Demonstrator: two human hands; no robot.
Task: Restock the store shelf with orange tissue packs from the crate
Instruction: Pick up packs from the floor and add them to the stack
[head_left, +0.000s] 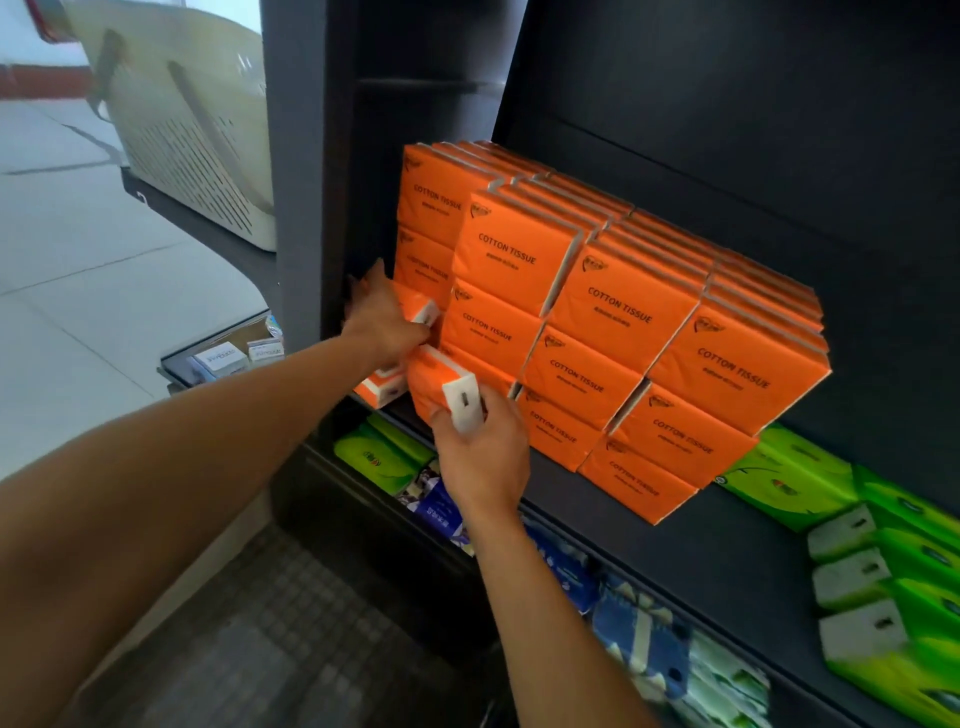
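At the left end of the dark shelf, both hands work at the foot of a block of orange tissue packs. That block stands several packs high and runs in rows toward the back wall, each front printed "COTTON TISSUE". The left hand reaches in beside the shelf's left upright, its fingers curled round the end of one orange pack that lies with its white end facing out, pressed against the stack. Just below it, another pack sits at the shelf's front edge, partly hidden by the left wrist. The right hand grips a further orange pack from underneath, thumb and fingers wrapped round its white end, holding it tilted just in front of the bottom row. Green packs lie near the right end of the same shelf. More green and blue packs fill the shelf below.
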